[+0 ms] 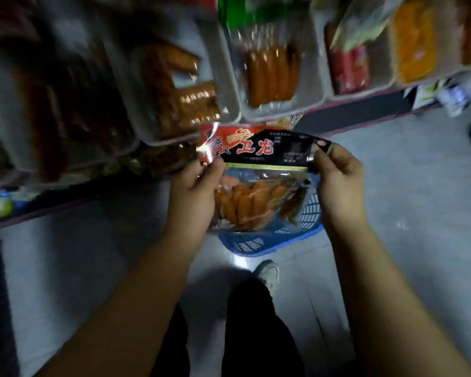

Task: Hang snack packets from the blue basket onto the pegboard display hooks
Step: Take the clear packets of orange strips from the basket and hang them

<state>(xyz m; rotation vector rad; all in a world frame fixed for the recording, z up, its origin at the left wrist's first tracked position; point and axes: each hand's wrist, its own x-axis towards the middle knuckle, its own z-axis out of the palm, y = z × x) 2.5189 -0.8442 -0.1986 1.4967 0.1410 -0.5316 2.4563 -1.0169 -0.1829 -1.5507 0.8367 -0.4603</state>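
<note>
Head view
Landmark: the snack packet (pixel 259 175), held up in the middle of the picture.
Snack packet: it has a red and black top with big letters, and a clear bottom part that shows orange sticks inside. It is held flat and wide, above the basket and just below the trays.
Left hand (pixel 195 191): the fingers are curled round the left edge of the packet, with the thumb pressing on the front near the top.
Right hand (pixel 337 183): the thumb and fingers pinch the top right corner of the packet.
Blue basket (pixel 267 240): it sits on the floor (pixel 405 186), under and behind the packet, partly hidden by it.
Trays (pixel 272 72): pale trays of orange and brown sausage snacks sit above the packet. They look blurry.
Shoe (pixel 268 273): a pale shoe is on the floor below the basket.
Hooks: too blurry to tell.
</note>
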